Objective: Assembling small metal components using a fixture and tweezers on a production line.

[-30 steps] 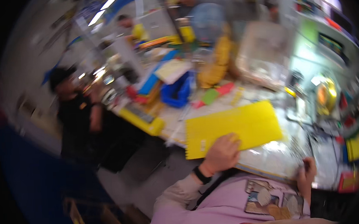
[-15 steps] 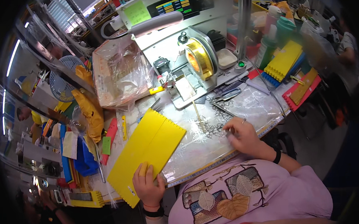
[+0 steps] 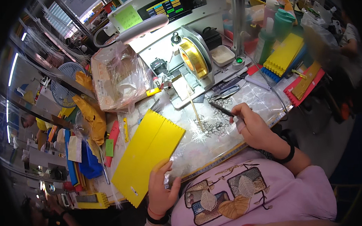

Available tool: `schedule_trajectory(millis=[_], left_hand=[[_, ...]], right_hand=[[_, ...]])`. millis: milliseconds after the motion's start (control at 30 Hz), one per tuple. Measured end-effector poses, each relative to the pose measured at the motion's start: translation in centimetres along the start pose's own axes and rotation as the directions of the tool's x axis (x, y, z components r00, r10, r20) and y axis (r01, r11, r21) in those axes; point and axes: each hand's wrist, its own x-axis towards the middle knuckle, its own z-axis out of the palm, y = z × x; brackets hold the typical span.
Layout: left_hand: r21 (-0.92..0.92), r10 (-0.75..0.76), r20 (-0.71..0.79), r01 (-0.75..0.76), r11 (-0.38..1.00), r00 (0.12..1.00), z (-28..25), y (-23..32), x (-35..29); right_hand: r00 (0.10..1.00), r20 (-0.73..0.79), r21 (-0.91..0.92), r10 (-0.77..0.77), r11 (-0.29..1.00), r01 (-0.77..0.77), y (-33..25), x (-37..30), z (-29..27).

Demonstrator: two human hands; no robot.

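Observation:
My right hand (image 3: pixel 253 127) is closed round a slim dark pair of tweezers (image 3: pixel 220 108), whose tip points to the upper left. Beneath the tip lies a loose scatter of small dark hooks (image 3: pixel 214 126) on the table. A thin tan stick (image 3: pixel 196 112) lies beside these hooks. My left hand (image 3: pixel 162 189) has its fingers apart at the lower right edge of a flat yellow board (image 3: pixel 144 156) with notched ends. Whether its fingertips touch the board I cannot tell. Beyond the hooks stands a machine with a spool of gold line (image 3: pixel 194 59).
A curved lamp (image 3: pixel 144 28) hangs over the machine. Left of it is a plastic-covered box (image 3: pixel 116 81). Scissors (image 3: pixel 227 91) lie behind the hooks. Further right are a green bottle (image 3: pixel 264 45) and stacked notched boards (image 3: pixel 284 54). A ruler tape (image 3: pixel 214 162) runs along the front edge.
My right hand has taken hold of the tweezers and lifted their near end from the table. My left hand has slid off the board's face toward its lower right edge. The view has shifted slightly.

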Motion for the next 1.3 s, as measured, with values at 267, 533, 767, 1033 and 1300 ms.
schedule_trajectory(millis=[267, 533, 767, 1033, 1300], left_hand=[[-0.447, 0.196, 0.198, -0.09, 0.89, 0.96, 3.4, 1.2, 4.0], [-0.796, -0.07, -0.046, 0.006, 0.605, 0.996, 4.1, 3.1, 4.2], [-0.868, -0.228, -0.117, 0.012, 0.496, 0.967, 1.9, 0.9, 3.1], [-0.906, -0.328, 0.136, 0.251, 0.341, 0.935, 3.4, 1.2, 3.9], [-0.898, -0.326, 0.107, 0.233, 0.374, 0.939, 3.8, 1.3, 2.6]], right_hand=[[0.802, 0.525, 0.298, -0.286, 0.944, 0.141, -6.4, -1.0, -0.5], [0.706, 0.6, 0.518, -0.376, 0.855, 0.016, -5.9, -0.6, 3.7], [0.904, -0.145, -0.695, -0.402, 0.691, 0.196, 4.7, 8.0, -1.8], [0.99, -0.121, -0.774, -0.074, 0.632, -0.047, 10.1, 8.8, -5.2], [0.868, 0.376, 0.071, -0.323, 0.944, 0.321, -4.8, 0.8, 0.8]])
